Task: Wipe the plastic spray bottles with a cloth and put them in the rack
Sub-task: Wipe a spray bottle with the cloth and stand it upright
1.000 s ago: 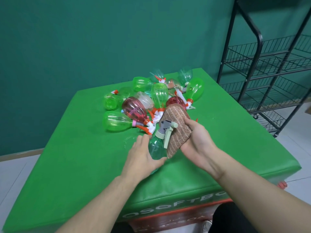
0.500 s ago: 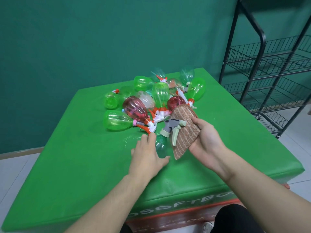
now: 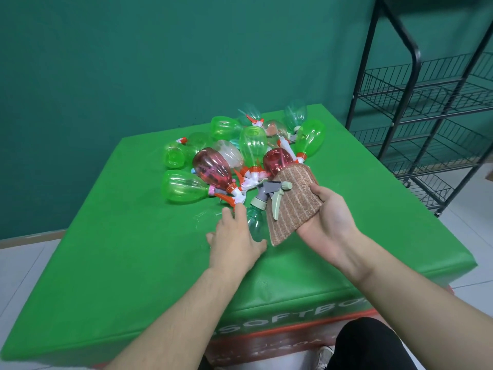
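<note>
Gripping a clear green spray bottle (image 3: 254,222) low over the table (image 3: 120,249), left hand (image 3: 234,244) curling round its body, right hand (image 3: 328,217) holding a ribbed brown cloth (image 3: 293,198) against its grey trigger head, glossy green and red bottles (image 3: 240,156) lying piled behind, black wire rack (image 3: 426,108) standing right with bare shelves.

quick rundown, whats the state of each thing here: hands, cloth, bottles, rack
left hand: grips a teal bottle's body
teal bottle: held, grey trigger head pointing away
right hand: holds the cloth
brown cloth: draped on the palm, beside the trigger
bottle pile: lying jumbled on the green table
rack: shelves hold no bottles
</note>
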Motion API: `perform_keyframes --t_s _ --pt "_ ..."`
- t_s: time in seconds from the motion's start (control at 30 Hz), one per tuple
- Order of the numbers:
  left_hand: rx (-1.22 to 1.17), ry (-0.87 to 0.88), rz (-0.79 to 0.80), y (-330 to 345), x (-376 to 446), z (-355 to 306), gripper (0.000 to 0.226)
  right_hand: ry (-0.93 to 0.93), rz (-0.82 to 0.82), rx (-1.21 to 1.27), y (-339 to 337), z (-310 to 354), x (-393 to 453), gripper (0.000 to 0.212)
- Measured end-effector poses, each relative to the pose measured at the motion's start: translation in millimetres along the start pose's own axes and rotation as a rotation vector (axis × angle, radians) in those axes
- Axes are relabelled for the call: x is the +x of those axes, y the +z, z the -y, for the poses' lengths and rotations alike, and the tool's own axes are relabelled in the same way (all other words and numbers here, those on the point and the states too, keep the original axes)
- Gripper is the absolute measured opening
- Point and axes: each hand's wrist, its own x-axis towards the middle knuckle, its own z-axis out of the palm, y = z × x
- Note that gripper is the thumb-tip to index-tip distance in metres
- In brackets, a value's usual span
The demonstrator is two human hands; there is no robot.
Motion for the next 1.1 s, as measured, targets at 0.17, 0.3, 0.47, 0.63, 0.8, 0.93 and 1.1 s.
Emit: perform_keyframes --t_s 0.17,0.3,0.47,0.63,0.8,0.93,1.1 --pt "-0.032 -0.047 -0.031 0 1 1 0.080 0.008 0.003 -0.036 -5 -9 -19 0.038" --pt "-0.050 -0.059 -0.042 -3 1 1 0.086 0.045 -0.001 -0.078 -8 -7 -27 0.039" --pt "-0.097 0.007 -0.047 -2 -6 6 0.087 0.093 -0.018 -0.160 -10 -5 -35 0.036" --pt "-0.108 0.047 -0.064 -9 -10 17 0.103 0.036 -0.026 -0.193 -18 2 -41 0.034" --pt "-0.052 0.132 -0.078 -19 -18 34 0.095 -0.072 -0.036 -0.234 -22 18 -41 0.028" --pt "-0.099 0.152 -0.041 -22 -20 43 0.089 -0.126 -0.010 -0.203 -18 26 -38 0.032" --pt "-0.185 0.156 0.020 -20 -17 47 0.090 -0.192 -0.059 -0.342 -10 25 -34 0.024"
